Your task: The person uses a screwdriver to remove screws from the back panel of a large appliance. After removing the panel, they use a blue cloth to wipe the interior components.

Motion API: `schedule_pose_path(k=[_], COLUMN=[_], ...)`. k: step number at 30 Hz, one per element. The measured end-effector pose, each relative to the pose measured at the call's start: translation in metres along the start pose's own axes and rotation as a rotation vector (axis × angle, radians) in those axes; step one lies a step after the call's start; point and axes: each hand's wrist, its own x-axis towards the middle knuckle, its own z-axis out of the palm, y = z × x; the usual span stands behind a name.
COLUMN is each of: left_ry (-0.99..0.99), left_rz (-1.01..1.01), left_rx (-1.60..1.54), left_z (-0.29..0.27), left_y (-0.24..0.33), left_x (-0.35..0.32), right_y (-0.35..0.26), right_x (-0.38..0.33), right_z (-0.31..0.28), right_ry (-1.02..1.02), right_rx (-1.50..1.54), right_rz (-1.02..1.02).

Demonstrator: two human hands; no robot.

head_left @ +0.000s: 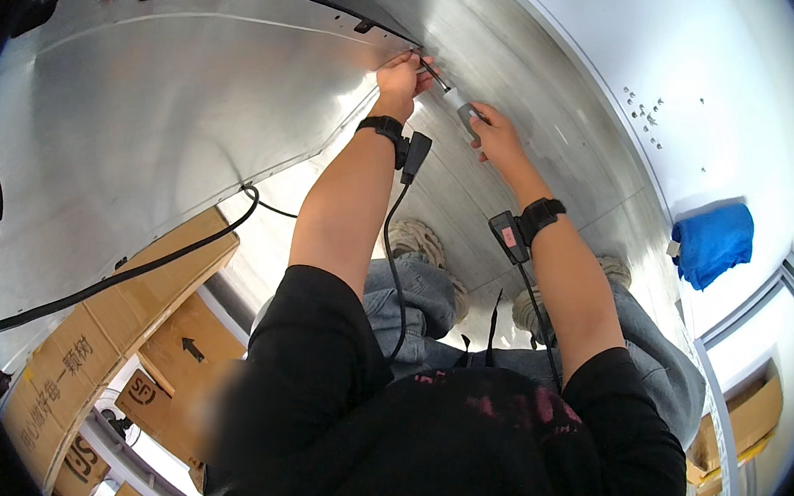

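Observation:
A large bare-metal panel [194, 89] fills the left side, with a dark edge strip along its far rim. At its far right corner my left hand [402, 80] touches the metal, fingers bent together around the tool's tip; whatever they pinch there is too small to make out. My right hand [499, 136] is closed around the grey handle of a screwdriver [466, 114]. Its dark shaft slants up and left to the panel's corner, ending by my left fingers. The contact at the tip is hidden.
A thick black cable [160, 256] runs along the panel's near side. Below it lie cardboard boxes [185, 352]. On the white surface at right are several small screws [653, 110] and a crumpled blue cloth [716, 243]. Wires hang from both wrist devices.

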Motion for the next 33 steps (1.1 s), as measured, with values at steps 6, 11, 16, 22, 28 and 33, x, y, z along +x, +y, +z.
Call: schedule_pose_path(k=[6, 11, 16, 22, 28, 33], left_ry=[0.019, 0.035, 0.025, 0.02, 0.118, 0.144], left_rz=[0.015, 0.011, 0.014, -0.005, -0.039, -0.038], left_rx=[0.015, 0.021, 0.043, -0.026, 0.032, 0.047], left_z=[0.001, 0.005, 0.005, 0.006, 0.007, 0.006], left_y=[-0.003, 0.0, 0.0, 0.002, 0.001, -0.002], left_x=[0.001, -0.002, 0.0, -0.003, 0.0, 0.008], right_y=[-0.001, 0.001, -0.001, 0.006, 0.01, -0.001], right_x=[-0.006, -0.008, -0.007, -0.002, 0.0, 0.003], right_z=[0.004, 0.002, 0.002, 0.007, 0.016, -0.001], right_ry=[0.046, 0.034, 0.017, 0.11, 0.279, -0.055], right_rx=[0.042, 0.065, 0.034, -0.165, -0.405, 0.129], right_rz=[0.001, -0.026, 0.009, -0.139, -0.279, 0.108])
